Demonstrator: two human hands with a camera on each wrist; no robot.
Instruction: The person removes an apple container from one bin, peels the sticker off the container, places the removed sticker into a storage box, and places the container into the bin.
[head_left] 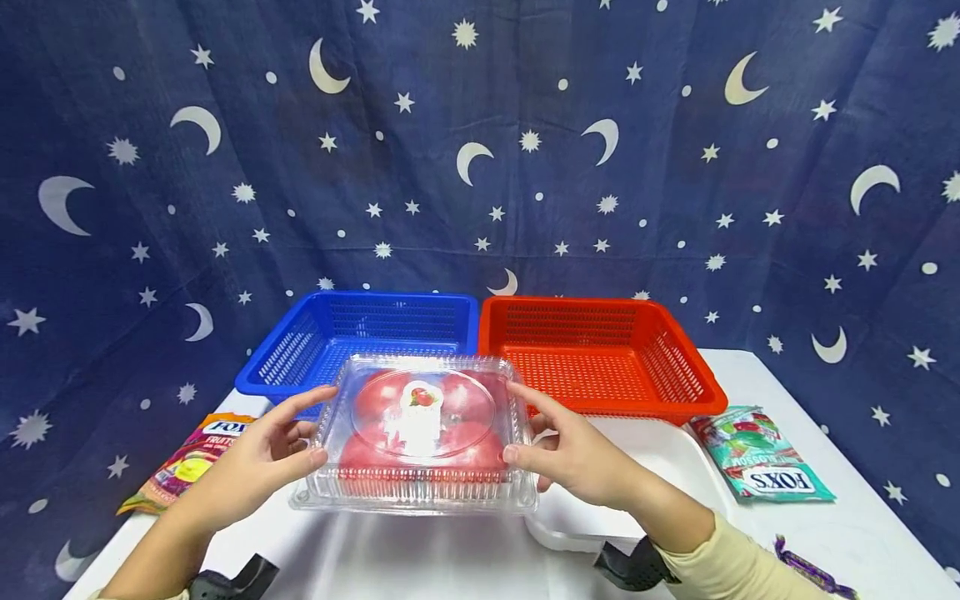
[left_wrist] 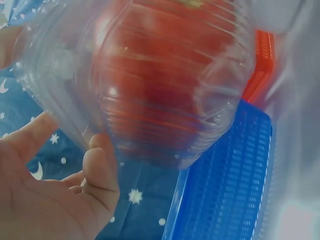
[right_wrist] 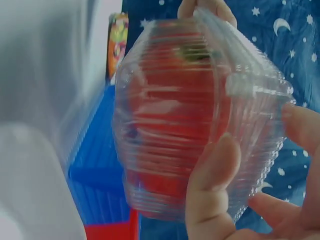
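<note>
A clear plastic box (head_left: 420, 442) of red tomatoes, with a label on its lid, is held up over the table in front of the baskets. My left hand (head_left: 262, 458) grips its left side, thumb near the front and fingers towards the back. On the opposite side my right hand (head_left: 581, 454) pinches the box's edge. The left wrist view shows the ribbed box (left_wrist: 165, 80) against the fingers of my left hand (left_wrist: 55, 185). In the right wrist view the thumb of my right hand (right_wrist: 260, 185) lies on the box (right_wrist: 175, 120).
Behind stand a blue basket (head_left: 300, 390) and a red basket (head_left: 600, 403). A white tray (head_left: 667, 467) sits at the right, beside a green FOX'S packet (head_left: 761, 454). An orange and purple packet (head_left: 183, 467) lies left, a purple wrapped sweet (head_left: 810, 571) front right.
</note>
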